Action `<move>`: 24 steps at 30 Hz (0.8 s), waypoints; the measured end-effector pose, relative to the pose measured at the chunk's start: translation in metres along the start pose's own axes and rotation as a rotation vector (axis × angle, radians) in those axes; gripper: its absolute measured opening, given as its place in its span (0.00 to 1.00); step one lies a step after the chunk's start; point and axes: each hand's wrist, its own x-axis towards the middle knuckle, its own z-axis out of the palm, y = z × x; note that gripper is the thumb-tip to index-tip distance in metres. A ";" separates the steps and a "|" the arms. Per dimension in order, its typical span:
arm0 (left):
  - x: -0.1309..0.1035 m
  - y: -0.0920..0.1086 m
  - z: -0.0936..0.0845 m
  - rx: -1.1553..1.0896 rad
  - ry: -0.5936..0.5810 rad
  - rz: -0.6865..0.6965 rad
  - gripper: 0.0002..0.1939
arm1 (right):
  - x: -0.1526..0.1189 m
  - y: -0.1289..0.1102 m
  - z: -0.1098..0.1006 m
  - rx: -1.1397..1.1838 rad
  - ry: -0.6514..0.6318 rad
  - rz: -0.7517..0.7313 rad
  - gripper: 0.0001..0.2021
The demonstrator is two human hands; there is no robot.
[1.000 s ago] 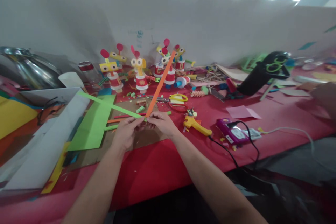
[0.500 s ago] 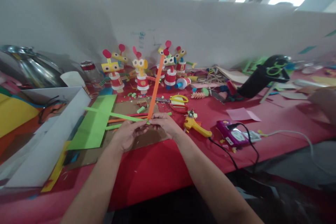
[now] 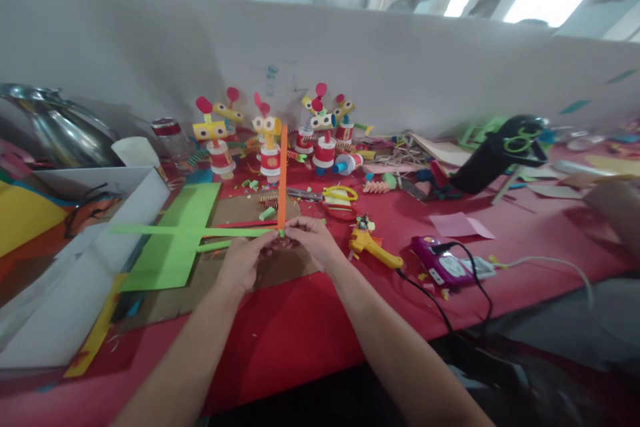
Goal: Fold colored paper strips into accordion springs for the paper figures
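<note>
While both hands work close together at the centre of the frame, their fingertips meet where two paper strips join at a corner. The left hand (image 3: 243, 260) pinches the end of a long, light-green paper strip (image 3: 165, 231), which runs out towards the left; the right hand (image 3: 313, 240) grips the same corner from the other side, at the foot of a bright orange paper strip (image 3: 283, 173) standing nearly upright. The fingers hide the join itself, so I can't tell whether it's folded or glued.

If either pinch loosens, I'd expect the strips to twist out of square, since their long free ends would lever on that small corner. The green strip's far end shows in front of a white open box (image 3: 75, 303) at left; should it catch on the wall, it could bend or tug the join askew.

Right of centre, a yellow glue gun (image 3: 375, 250) with a black cord lies near the right forearm. An outward swing of that arm could knock it, and a hot nozzle, if it's heated, might burn.
</note>
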 end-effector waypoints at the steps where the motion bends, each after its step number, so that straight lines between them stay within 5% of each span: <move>1: 0.000 0.000 0.000 0.000 -0.005 -0.014 0.10 | 0.000 0.000 -0.001 -0.007 -0.003 0.002 0.08; 17: 0.001 0.004 0.002 -0.102 0.024 -0.055 0.08 | 0.004 0.004 -0.002 0.040 -0.019 -0.009 0.11; 24: 0.002 0.002 -0.001 -0.101 0.056 -0.038 0.09 | 0.005 0.008 0.000 -0.031 -0.034 -0.071 0.04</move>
